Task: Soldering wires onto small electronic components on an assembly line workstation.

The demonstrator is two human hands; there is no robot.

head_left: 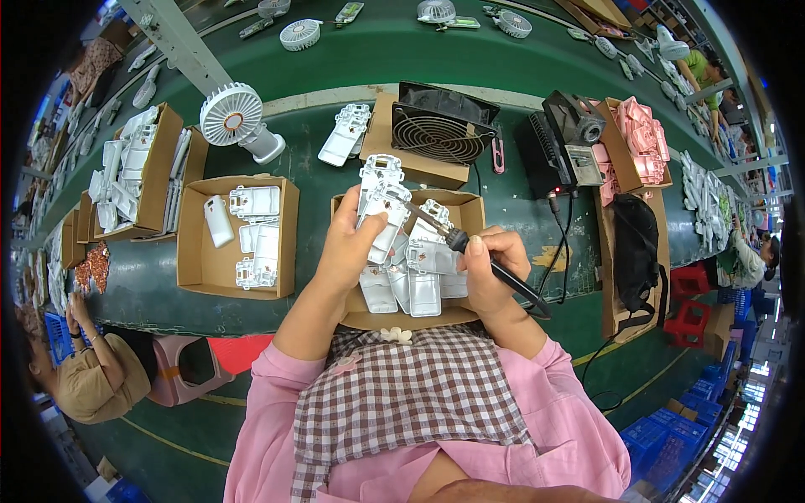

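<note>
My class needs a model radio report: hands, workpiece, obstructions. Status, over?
Left hand holding white plastic casing. Right hand gripping soldering iron, tip at casing, contact unclear. Cardboard carton of loose casings beneath; nothing visibly blocking the tip.

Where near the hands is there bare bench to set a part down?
Bare green bench lies between the middle carton and the black unit, beyond the right hand. A narrower strip separates the low left carton from the left hand. Crowded: the middle carton, heaped with white casings.
</note>
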